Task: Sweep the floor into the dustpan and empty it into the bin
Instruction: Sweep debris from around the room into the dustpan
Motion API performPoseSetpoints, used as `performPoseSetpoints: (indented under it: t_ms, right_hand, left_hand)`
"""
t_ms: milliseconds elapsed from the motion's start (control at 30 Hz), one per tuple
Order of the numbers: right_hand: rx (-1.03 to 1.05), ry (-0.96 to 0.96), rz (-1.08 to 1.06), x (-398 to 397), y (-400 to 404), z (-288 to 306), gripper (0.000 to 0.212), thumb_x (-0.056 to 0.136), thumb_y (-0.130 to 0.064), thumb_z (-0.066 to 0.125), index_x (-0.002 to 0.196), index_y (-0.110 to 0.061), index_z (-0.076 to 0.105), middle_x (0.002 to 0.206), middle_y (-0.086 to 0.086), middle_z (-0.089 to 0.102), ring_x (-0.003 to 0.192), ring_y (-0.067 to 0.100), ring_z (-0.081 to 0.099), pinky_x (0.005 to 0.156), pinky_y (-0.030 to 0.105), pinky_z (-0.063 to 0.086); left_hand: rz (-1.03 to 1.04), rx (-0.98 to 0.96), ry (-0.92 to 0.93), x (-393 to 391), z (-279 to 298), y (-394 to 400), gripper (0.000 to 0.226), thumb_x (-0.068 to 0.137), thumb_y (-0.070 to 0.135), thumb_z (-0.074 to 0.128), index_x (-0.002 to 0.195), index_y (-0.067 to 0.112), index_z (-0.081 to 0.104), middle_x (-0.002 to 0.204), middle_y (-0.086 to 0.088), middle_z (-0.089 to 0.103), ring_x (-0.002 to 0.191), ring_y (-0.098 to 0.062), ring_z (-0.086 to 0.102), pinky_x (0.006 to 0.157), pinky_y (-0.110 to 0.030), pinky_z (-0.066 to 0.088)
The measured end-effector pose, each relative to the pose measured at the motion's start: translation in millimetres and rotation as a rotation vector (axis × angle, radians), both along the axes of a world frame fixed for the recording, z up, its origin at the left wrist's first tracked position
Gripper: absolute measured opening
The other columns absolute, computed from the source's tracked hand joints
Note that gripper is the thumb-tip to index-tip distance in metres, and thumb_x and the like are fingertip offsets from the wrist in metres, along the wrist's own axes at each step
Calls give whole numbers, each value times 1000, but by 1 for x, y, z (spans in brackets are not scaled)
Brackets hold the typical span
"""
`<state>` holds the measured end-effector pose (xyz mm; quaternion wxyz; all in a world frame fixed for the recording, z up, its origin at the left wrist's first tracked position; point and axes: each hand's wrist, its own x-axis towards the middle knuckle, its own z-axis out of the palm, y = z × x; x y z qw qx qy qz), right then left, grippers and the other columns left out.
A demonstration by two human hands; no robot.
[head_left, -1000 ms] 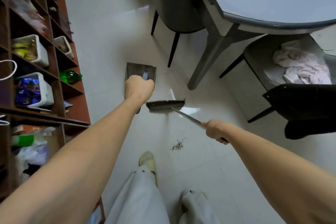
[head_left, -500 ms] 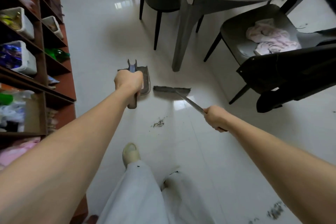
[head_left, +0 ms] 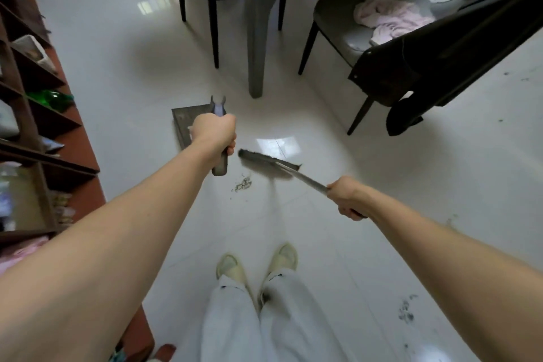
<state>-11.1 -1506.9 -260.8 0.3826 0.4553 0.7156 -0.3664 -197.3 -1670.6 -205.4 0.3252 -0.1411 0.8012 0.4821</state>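
Two hands work: left hand (head_left: 214,134) grips one dustpan (head_left: 188,126), right hand (head_left: 348,197) grips one broom (head_left: 269,160), one dust pile (head_left: 243,184) at the pan's five o'clock.

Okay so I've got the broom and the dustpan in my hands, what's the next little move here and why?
Probably lower the dustpan to the floor near the debris pile. The left hand grips its handle and the pan looks raised and turned away from the pile. The right hand holds the broom, whose head sits just beyond the pile, so a short pull could sweep it in.
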Motion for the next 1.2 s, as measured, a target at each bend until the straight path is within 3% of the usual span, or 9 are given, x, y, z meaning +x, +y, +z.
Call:
performPoseSetpoints:
  t_ms: [100,200,400,500,733,867,967,1100,1200]
  right_hand:
    - [96,41,-85,14,-9,-3,30,86,-1,34,102,-2,59,59,10,46,44,19,41,39,20,33]
    - [166,135,-202,6,-16,-20,34,85,-1,34,109,-3,58,68,10,49,47,20,45,36,17,31]
    - [253,283,-461,-30,33,-95,36,83,-2,37,111,-8,58,86,10,56,65,26,52,43,22,37]
    - [339,326,-466,-41,64,-133,39,80,-2,37,111,-7,59,89,11,58,73,28,52,59,31,45]
    - [464,321,-387,-72,137,-207,43,87,0,37,126,-11,53,125,16,55,107,38,57,86,41,53]
    - [360,295,-370,-80,159,-234,49,89,6,28,130,-10,49,119,17,48,87,29,52,62,34,49]
    - [320,293,-372,-64,154,-234,49,89,4,29,132,-13,45,113,15,48,88,29,53,54,33,45]
    - [225,273,-330,0,103,-203,59,85,0,29,135,-27,44,95,12,54,65,26,51,34,20,36]
    - [199,301,-324,33,84,-171,64,86,-4,34,142,-35,41,89,7,56,52,19,45,31,16,31]
  left_hand:
    - [-16,69,-10,11,3,19,16,86,5,44,71,8,45,58,-7,44,44,-17,38,39,-21,32]
    - [-19,226,-128,28,-2,37,17,90,10,50,73,9,47,58,-3,43,45,-14,39,42,-23,36]
    - [-118,418,-221,45,-42,99,27,94,17,52,69,15,41,43,5,40,39,-10,36,40,-21,34]
    - [-162,384,-195,54,-78,125,31,94,17,52,66,14,39,40,5,36,35,-11,32,39,-21,30]
    - [-202,234,-89,53,-178,148,27,90,14,55,67,13,41,40,5,39,37,-13,35,44,-24,33]
    - [-297,184,-96,48,-204,168,23,90,14,57,71,11,45,48,0,42,44,-16,39,45,-25,37]
    - [-391,171,-170,48,-210,180,24,91,14,58,72,11,45,51,-1,42,44,-15,40,45,-24,38]
    - [-459,121,-199,51,-206,187,23,93,17,56,73,11,46,56,-2,44,48,-14,41,49,-25,40]
    - [-460,90,-181,50,-198,188,21,94,18,54,75,10,47,61,-4,46,51,-14,42,50,-25,41]
